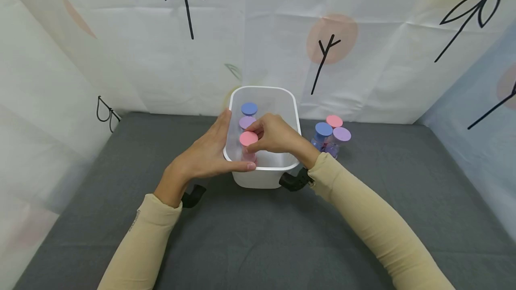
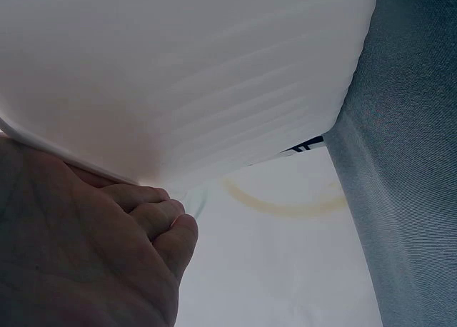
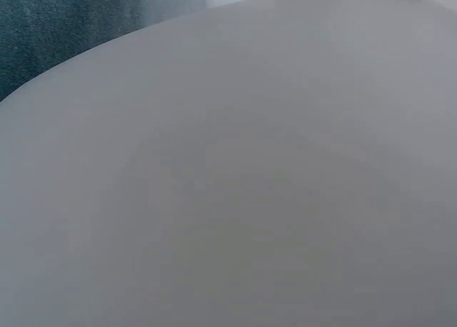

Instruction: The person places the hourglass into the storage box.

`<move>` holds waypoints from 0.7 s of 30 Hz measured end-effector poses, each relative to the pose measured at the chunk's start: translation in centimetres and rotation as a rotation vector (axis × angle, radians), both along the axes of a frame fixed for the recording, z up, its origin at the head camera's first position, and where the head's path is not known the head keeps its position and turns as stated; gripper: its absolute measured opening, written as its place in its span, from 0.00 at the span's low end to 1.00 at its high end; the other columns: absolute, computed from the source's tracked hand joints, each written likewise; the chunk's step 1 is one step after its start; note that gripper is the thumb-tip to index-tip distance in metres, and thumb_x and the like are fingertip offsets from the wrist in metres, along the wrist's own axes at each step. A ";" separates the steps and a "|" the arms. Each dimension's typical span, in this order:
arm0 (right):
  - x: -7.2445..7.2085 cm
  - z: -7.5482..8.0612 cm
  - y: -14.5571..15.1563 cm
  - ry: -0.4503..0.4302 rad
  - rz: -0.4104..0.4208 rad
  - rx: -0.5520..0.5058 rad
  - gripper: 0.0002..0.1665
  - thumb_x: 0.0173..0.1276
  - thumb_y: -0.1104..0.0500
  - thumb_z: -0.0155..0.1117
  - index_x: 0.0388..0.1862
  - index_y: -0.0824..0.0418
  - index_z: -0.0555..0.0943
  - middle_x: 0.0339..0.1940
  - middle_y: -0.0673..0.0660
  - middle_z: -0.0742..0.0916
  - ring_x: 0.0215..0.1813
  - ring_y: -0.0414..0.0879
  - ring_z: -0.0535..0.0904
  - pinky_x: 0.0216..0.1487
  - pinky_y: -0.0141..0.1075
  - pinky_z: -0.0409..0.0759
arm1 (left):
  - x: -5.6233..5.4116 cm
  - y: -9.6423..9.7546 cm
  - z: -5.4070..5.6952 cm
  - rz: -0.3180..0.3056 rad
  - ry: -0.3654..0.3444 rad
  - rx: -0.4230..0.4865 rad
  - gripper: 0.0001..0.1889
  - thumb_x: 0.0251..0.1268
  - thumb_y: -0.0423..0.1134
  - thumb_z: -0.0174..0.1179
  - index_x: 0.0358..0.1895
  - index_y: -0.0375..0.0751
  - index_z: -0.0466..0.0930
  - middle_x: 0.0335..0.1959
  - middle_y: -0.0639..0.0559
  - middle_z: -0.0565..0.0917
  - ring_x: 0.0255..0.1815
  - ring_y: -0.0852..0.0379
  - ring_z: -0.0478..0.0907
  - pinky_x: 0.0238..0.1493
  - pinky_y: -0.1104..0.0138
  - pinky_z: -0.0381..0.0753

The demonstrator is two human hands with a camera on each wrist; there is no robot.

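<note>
A white plastic bin [image 1: 266,178] stands on the grey cloth, and its wall fills much of both wrist views. My right hand [image 1: 278,135] reaches over the right rim and pinches a small clear bottle with a pink lid [image 1: 248,138] inside the bin, near its front left corner. Behind that bottle stand a purple-lidded bottle [image 1: 247,123] and a blue-lidded bottle [image 1: 249,109], in a row along the left wall. My left hand [image 1: 203,153] rests against the bin's left side, thumb stretched along the front rim. Its fingers [image 2: 153,216] touch the outer wall near the rim.
Right of the bin, close together, stand three more small bottles: one with a blue lid [image 1: 324,129], one with a purple lid [image 1: 341,134] and one with a pink lid [image 1: 334,121]. A patterned white curtain [image 1: 274,48] hangs behind the grey-covered table [image 1: 250,236].
</note>
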State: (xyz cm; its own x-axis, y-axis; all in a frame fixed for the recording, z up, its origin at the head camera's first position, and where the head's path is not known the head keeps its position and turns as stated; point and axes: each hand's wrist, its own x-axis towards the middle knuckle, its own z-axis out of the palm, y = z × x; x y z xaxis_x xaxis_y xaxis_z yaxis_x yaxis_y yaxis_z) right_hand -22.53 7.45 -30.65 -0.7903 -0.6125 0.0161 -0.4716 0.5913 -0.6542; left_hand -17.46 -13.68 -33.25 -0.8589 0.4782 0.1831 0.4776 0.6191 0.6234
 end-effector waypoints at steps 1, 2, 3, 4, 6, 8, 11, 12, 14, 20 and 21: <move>0.0 0.0 0.0 0.003 0.002 0.007 0.18 0.54 0.61 0.81 0.44 0.63 0.90 0.29 0.49 0.88 0.31 0.40 0.75 0.33 0.31 0.72 | 0.0 0.0 0.0 -0.003 0.003 0.007 0.71 0.48 0.73 0.70 0.81 0.57 0.23 0.83 0.57 0.35 0.82 0.57 0.39 0.76 0.50 0.54; 0.0 0.1 -0.1 0.007 0.004 0.015 0.17 0.54 0.61 0.80 0.44 0.63 0.90 0.29 0.49 0.88 0.31 0.40 0.75 0.33 0.31 0.71 | 0.0 0.0 0.0 -0.005 0.006 0.007 0.70 0.48 0.73 0.70 0.81 0.57 0.24 0.83 0.58 0.35 0.82 0.57 0.40 0.76 0.50 0.55; 0.0 0.1 -0.1 0.008 0.007 0.023 0.17 0.54 0.61 0.80 0.43 0.63 0.90 0.29 0.49 0.87 0.31 0.41 0.75 0.34 0.31 0.71 | 0.0 0.0 0.0 -0.005 0.006 0.005 0.70 0.48 0.72 0.70 0.81 0.57 0.23 0.83 0.58 0.35 0.82 0.56 0.40 0.76 0.50 0.55; 0.0 0.1 -0.1 0.009 0.009 0.029 0.17 0.54 0.61 0.80 0.43 0.63 0.90 0.28 0.49 0.87 0.31 0.41 0.75 0.34 0.31 0.71 | 0.0 0.0 0.0 -0.003 0.002 -0.001 0.71 0.48 0.73 0.70 0.81 0.56 0.23 0.83 0.57 0.35 0.82 0.56 0.39 0.76 0.50 0.55; 0.0 0.1 -0.2 0.009 0.013 0.039 0.16 0.54 0.61 0.80 0.44 0.62 0.90 0.28 0.48 0.87 0.31 0.41 0.74 0.34 0.31 0.71 | 0.1 0.0 0.0 0.007 -0.014 -0.016 0.71 0.48 0.73 0.69 0.82 0.54 0.23 0.83 0.56 0.34 0.82 0.56 0.38 0.76 0.50 0.54; 0.0 0.1 -0.3 0.006 0.015 0.042 0.17 0.55 0.62 0.80 0.45 0.63 0.90 0.28 0.48 0.87 0.32 0.40 0.75 0.34 0.31 0.71 | 0.1 -0.1 0.1 0.016 -0.033 -0.030 0.72 0.48 0.74 0.69 0.82 0.52 0.23 0.83 0.55 0.32 0.82 0.57 0.36 0.76 0.50 0.53; -0.1 0.0 -0.5 0.008 0.017 0.053 0.18 0.54 0.63 0.80 0.46 0.63 0.90 0.28 0.49 0.87 0.31 0.41 0.75 0.34 0.31 0.71 | 0.1 -0.1 0.2 0.014 -0.039 -0.030 0.72 0.48 0.73 0.69 0.82 0.50 0.24 0.83 0.55 0.32 0.82 0.56 0.36 0.76 0.49 0.52; -0.2 0.0 -0.5 0.008 0.016 0.057 0.19 0.54 0.63 0.80 0.46 0.63 0.90 0.29 0.49 0.88 0.32 0.41 0.75 0.35 0.31 0.71 | 0.2 -0.1 0.3 0.014 -0.041 -0.028 0.72 0.48 0.73 0.69 0.82 0.49 0.24 0.83 0.55 0.32 0.82 0.56 0.36 0.77 0.50 0.52; -0.2 0.0 -0.6 0.018 0.018 0.073 0.20 0.54 0.63 0.81 0.47 0.62 0.90 0.29 0.48 0.88 0.32 0.41 0.75 0.35 0.31 0.72 | 0.1 -0.1 0.2 0.014 -0.042 -0.028 0.72 0.49 0.73 0.69 0.82 0.49 0.24 0.83 0.55 0.32 0.82 0.56 0.36 0.76 0.49 0.53; -0.3 -0.2 -0.8 0.032 0.015 0.102 0.21 0.54 0.63 0.82 0.49 0.62 0.89 0.32 0.49 0.88 0.35 0.43 0.76 0.37 0.32 0.74 | 0.1 -0.1 0.1 0.018 -0.043 -0.030 0.72 0.49 0.74 0.69 0.82 0.49 0.24 0.83 0.56 0.31 0.82 0.56 0.36 0.76 0.49 0.53; -0.3 -0.2 -0.8 0.033 0.011 0.105 0.22 0.54 0.63 0.82 0.49 0.62 0.89 0.32 0.49 0.89 0.35 0.43 0.77 0.38 0.32 0.74 | 0.1 -0.1 0.1 0.017 -0.042 -0.031 0.72 0.49 0.73 0.69 0.82 0.49 0.24 0.83 0.56 0.31 0.82 0.56 0.36 0.76 0.49 0.53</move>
